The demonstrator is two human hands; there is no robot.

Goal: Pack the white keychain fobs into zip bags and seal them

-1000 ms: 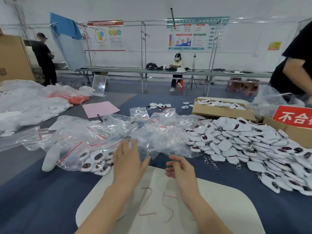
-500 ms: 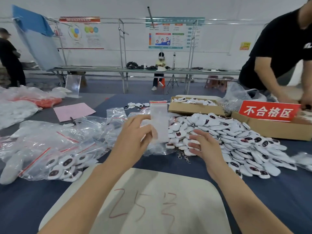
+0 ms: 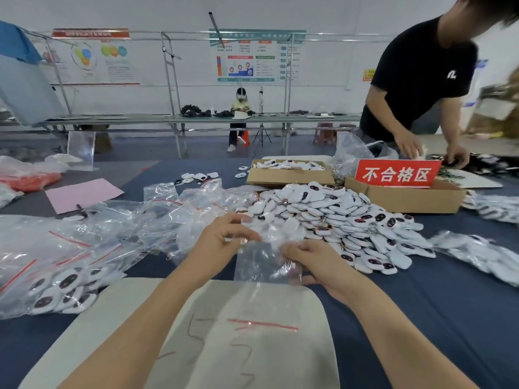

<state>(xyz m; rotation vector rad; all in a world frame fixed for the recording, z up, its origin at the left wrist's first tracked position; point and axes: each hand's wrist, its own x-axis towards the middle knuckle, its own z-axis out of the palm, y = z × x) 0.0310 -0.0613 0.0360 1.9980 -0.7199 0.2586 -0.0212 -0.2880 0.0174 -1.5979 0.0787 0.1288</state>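
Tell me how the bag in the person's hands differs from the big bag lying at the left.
The held bag looks empty; the left bag holds white fobs. The held bag is pinched between the left hand and right hand above the white board; the left bag lies untouched on the blue cloth. Both are clear plastic with red zip strips.
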